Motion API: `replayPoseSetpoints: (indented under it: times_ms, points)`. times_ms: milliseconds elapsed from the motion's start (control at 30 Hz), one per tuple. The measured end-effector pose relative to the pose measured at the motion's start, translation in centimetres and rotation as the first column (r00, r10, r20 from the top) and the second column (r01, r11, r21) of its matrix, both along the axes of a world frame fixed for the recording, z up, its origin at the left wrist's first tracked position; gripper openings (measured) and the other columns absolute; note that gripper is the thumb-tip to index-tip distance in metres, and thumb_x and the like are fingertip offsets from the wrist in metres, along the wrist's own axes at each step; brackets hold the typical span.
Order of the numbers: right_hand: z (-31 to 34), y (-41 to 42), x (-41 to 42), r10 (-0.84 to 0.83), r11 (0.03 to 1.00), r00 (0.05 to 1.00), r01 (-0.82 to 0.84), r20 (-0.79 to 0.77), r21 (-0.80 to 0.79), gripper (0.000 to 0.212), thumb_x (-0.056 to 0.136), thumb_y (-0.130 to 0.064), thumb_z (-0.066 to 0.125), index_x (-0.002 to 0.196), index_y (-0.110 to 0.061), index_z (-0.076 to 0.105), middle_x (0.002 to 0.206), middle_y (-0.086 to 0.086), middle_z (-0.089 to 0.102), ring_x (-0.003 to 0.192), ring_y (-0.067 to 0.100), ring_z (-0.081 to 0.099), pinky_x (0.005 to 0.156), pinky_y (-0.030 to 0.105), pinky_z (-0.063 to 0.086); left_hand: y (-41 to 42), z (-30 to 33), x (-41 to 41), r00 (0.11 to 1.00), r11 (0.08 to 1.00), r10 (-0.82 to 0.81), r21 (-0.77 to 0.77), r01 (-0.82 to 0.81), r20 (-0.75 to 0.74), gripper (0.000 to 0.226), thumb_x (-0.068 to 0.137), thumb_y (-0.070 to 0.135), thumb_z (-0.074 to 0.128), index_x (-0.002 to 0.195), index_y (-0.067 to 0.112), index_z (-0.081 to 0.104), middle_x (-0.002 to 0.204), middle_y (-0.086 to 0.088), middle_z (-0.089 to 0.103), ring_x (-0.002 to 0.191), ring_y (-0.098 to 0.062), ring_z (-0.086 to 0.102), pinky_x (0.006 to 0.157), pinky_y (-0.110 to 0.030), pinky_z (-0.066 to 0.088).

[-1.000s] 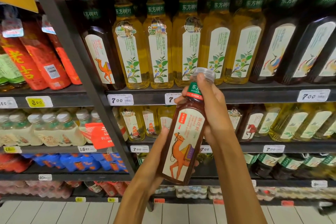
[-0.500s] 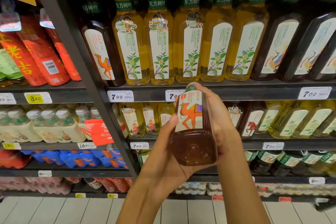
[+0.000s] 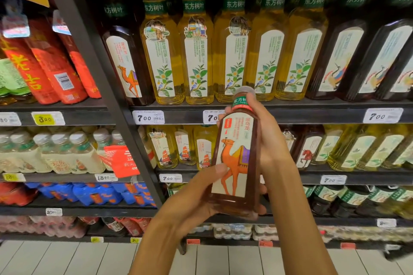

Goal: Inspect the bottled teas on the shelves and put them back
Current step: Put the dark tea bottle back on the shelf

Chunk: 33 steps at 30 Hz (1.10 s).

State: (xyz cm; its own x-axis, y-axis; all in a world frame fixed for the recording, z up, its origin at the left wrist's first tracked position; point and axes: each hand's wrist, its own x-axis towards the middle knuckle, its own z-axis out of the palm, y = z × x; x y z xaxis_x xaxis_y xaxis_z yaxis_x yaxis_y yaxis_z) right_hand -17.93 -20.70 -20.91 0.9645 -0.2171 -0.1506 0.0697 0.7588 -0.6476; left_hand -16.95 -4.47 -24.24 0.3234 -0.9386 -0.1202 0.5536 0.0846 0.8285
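A dark brown tea bottle (image 3: pixel 235 158) with an orange camel on its label stands nearly upright in front of the shelves, label facing me. My left hand (image 3: pixel 196 194) cups its base, thumb across the lower label. My right hand (image 3: pixel 268 140) grips the upper body and neck from the right. On the upper shelf (image 3: pixel 290 115) a matching camel-label bottle (image 3: pixel 125 67) stands at the left end beside a row of yellow tea bottles (image 3: pixel 196 51).
Dark bird-label bottles (image 3: pixel 348 60) fill the upper shelf's right side. Red bottles (image 3: pixel 51 67) sit in the left bay behind a slanted grey upright (image 3: pixel 105 87). Lower shelves hold more tea bottles (image 3: pixel 357 149) and multipacks (image 3: pixel 53 154). Pale floor tiles (image 3: pixel 67 259) lie below.
Half a second ago the bottle was tipped away with its base toward me. Both hands have turned it back upright, cap on top, and shifted it slightly right.
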Motion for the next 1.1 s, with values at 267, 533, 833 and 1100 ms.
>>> replayPoseSetpoints:
  times_ms: [267,533,833,1100]
  points:
    - [3.3,0.4,-0.1,0.048,0.833,0.979,0.071,0.198,-0.549,0.029,0.096,-0.03,0.05,0.118,-0.01,0.052,0.093,0.008,0.073,0.077,0.019,0.071,0.07,0.031,0.059,0.5,0.0,0.6,0.822,0.926,0.178,0.189,-0.326,0.541,0.061,0.054,0.049,0.081,0.108,0.043,0.053,0.102,0.022,0.071,0.096,-0.002,0.068,0.073,-0.017,0.056]
    - [2.5,0.7,-2.3,0.215,0.781,0.878,0.109,0.428,-0.615,0.039,0.089,-0.021,0.062,0.127,-0.019,0.052,0.096,0.001,0.068,0.092,0.017,0.066,0.082,0.031,0.053,0.0,-0.8,1.9,0.671,0.935,0.195,0.071,-0.347,0.715,0.068,0.068,0.007,0.085,0.118,0.036,0.048,0.108,0.018,0.068,0.102,-0.002,0.065,0.076,-0.013,0.052]
    - [2.8,0.2,-3.6,0.413,0.619,0.786,0.129,0.461,-0.775,0.053,0.073,-0.015,0.078,0.123,-0.022,0.062,0.105,-0.002,0.07,0.103,0.018,0.063,0.089,0.03,0.048,-1.0,-1.0,3.8,0.53,0.929,0.228,-0.02,-0.369,0.817,0.08,0.063,0.004,0.086,0.13,0.023,0.046,0.117,0.025,0.061,0.112,0.006,0.056,0.083,-0.005,0.044]
    - [3.0,-0.6,-2.5,0.204,0.826,0.805,0.164,0.557,-0.539,0.053,0.066,-0.033,0.084,0.11,-0.016,0.061,0.093,0.0,0.069,0.087,0.017,0.066,0.079,0.028,0.053,-0.2,-0.8,2.8,0.703,0.964,0.235,-0.072,-0.254,0.672,0.068,0.064,0.013,0.085,0.118,0.043,0.056,0.117,0.005,0.067,0.11,-0.014,0.064,0.082,-0.023,0.054]
